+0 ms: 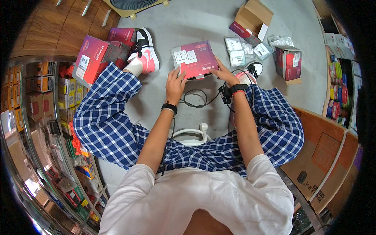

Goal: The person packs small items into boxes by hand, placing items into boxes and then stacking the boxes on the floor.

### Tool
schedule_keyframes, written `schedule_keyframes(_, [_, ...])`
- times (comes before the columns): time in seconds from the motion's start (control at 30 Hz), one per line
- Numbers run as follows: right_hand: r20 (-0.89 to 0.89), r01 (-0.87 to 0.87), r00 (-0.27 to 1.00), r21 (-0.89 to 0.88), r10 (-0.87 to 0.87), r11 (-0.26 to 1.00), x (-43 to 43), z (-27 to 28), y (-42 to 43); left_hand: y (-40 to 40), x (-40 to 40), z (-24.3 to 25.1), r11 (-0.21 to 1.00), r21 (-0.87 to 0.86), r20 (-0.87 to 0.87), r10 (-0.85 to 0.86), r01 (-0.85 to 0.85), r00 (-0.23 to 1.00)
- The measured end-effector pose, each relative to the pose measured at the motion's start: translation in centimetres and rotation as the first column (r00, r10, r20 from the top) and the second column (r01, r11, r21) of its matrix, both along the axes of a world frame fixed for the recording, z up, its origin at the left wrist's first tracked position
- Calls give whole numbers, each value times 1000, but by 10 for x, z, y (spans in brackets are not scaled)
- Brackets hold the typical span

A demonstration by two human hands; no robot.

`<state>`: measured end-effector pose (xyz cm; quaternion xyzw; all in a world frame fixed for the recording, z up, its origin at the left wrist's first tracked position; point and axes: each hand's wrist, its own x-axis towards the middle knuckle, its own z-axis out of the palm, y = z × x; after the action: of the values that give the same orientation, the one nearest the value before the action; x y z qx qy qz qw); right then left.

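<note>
A red and purple cardboard box (196, 63) printed with pictures of a wall switch and a socket is between my two hands, in front of my knees. My left hand (175, 85) grips its near left corner, fingers spread over the top face. My right hand (224, 72) holds the right side, with the thumb near the front edge. A small tab sticks out at the box's near edge; its contents are hidden. Beyond my right hand lie several clear-wrapped switch or socket plates (236, 57) on the floor.
An open cardboard box (252, 17) lies behind the wrapped plates. Another red box (289, 63) stands at right; more red boxes (92, 57) stand by my left foot. A black cable (199, 102) loops below my hands. Stocked shelves (55, 141) and a large carton (320, 155) flank me.
</note>
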<state>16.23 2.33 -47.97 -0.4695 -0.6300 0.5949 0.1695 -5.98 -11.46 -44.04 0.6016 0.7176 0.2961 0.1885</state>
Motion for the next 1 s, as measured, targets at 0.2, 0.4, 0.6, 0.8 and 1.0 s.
schedule_keyframes(0.2, [190, 125, 981, -453, -41, 883, 0, 27, -22, -12, -9, -7, 994, -8, -137, -111, 111, 984])
schedule_keyframes(0.4, [169, 71, 985, -309, -19, 948, 17, -24, -16, -10, -4, -11, 972, -118, -193, -223, 203, 956])
schedule_keyframes(0.6, [78, 135, 990, -286, -117, 949, -15, -9, -42, 3, 2, 1, 975, -188, -124, -144, 120, 982])
schedule_keyframes(0.8, [4, 167, 986, -198, -169, 966, -15, -16, -49, 21, 26, -1, 971, -176, -107, -179, 159, 978])
schedule_keyframes(1.0, [75, 243, 969, -124, -235, 962, -22, -8, -49, 29, 23, -3, 977, -187, -138, -126, 99, 982])
